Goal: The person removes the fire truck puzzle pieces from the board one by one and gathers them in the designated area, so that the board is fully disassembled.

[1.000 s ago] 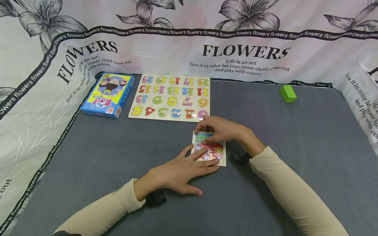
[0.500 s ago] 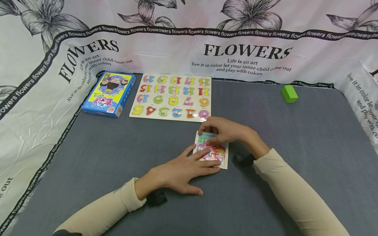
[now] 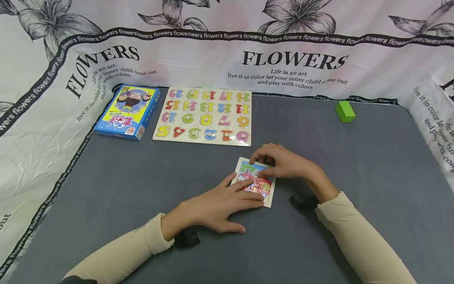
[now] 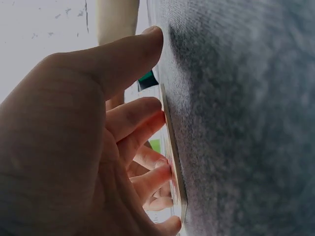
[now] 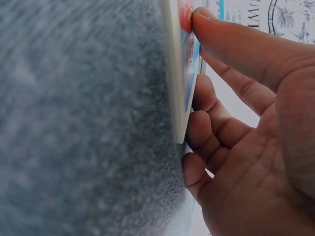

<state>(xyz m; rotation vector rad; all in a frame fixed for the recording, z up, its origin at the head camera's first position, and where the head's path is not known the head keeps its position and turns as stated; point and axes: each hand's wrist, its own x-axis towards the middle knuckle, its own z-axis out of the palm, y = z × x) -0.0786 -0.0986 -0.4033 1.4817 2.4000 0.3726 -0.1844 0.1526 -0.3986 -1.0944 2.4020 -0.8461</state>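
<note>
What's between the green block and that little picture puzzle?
The right hand, touching the picture puzzle, then just bare grey cloth up to the green block. The head view shows this.

Picture puzzle (image 3: 262,186) now at a clockwise slant, right grip (image 3: 285,163) farther right, apart from the number board (image 3: 197,118).

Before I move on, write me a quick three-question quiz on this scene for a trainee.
1. True or false: the bright green block stands apart from the cream rectangular number board.
2. Which hand spreads its fingers over the small cream-bordered picture puzzle?
3. What lies beside the number board? A) a red cup; B) a flat blue-and-yellow box; C) a steel spoon.
Key: 1 true; 2 the left hand; 3 B.
</note>
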